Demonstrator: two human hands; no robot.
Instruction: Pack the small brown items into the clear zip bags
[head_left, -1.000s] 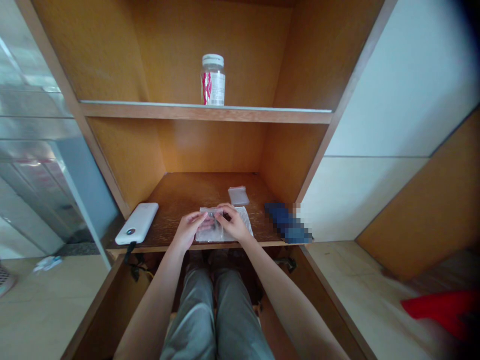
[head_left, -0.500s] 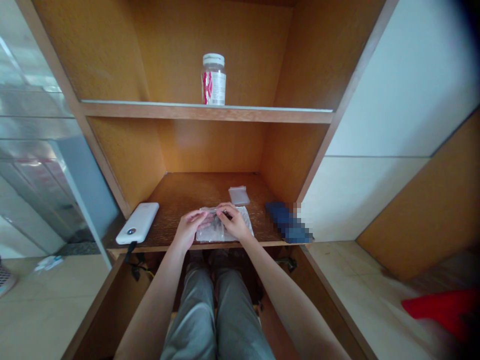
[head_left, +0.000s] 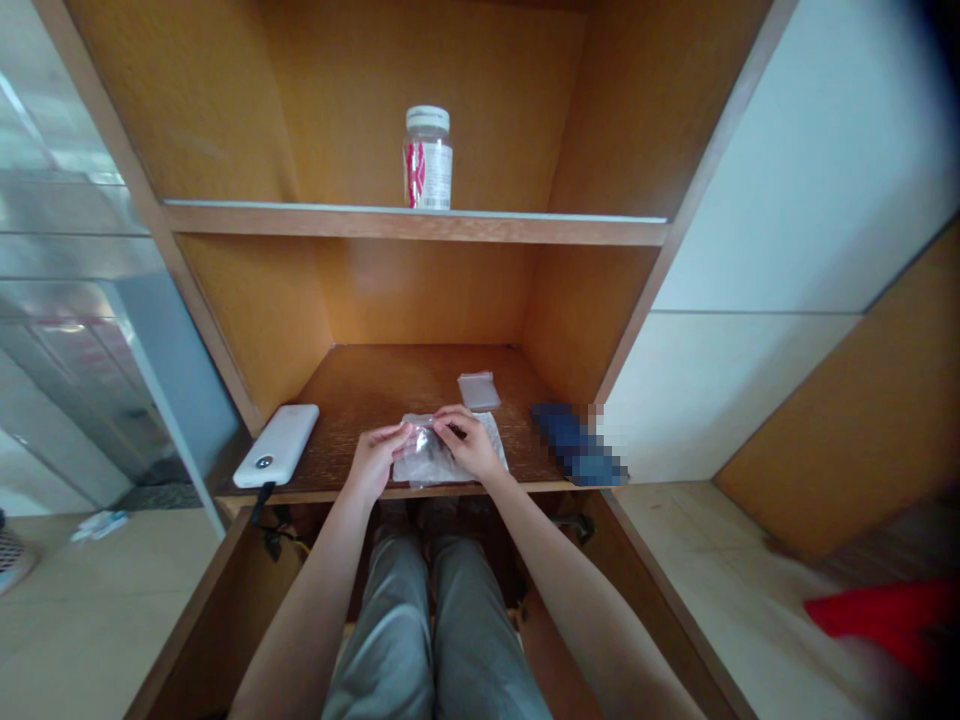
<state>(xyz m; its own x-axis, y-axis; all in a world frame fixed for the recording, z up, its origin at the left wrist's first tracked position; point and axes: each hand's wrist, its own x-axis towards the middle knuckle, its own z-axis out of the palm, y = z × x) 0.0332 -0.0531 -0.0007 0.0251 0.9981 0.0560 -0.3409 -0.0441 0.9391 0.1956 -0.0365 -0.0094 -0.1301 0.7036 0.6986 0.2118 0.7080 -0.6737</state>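
Observation:
Both hands meet over a clear plastic bag [head_left: 427, 460] at the front of the lower wooden shelf [head_left: 375, 385]. My left hand [head_left: 376, 458] pinches the bag's top left edge. My right hand [head_left: 466, 443] pinches the top edge on the other side, fingers curled. The bag is crumpled and slightly lifted, with something small and dark inside that I cannot make out. It lies on a white sheet [head_left: 491, 440]. A second small clear bag [head_left: 478, 390] lies flat a little further back on the shelf.
A white power bank [head_left: 276, 445] with a dangling cable sits at the shelf's left front corner. A blurred blue object [head_left: 577, 445] lies at the right. A white-capped jar [head_left: 427, 160] stands on the upper shelf. My legs are under the shelf.
The bag has been gathered and raised a little between the fingers; it lay flatter a second ago. The hands have stayed in nearly the same place.

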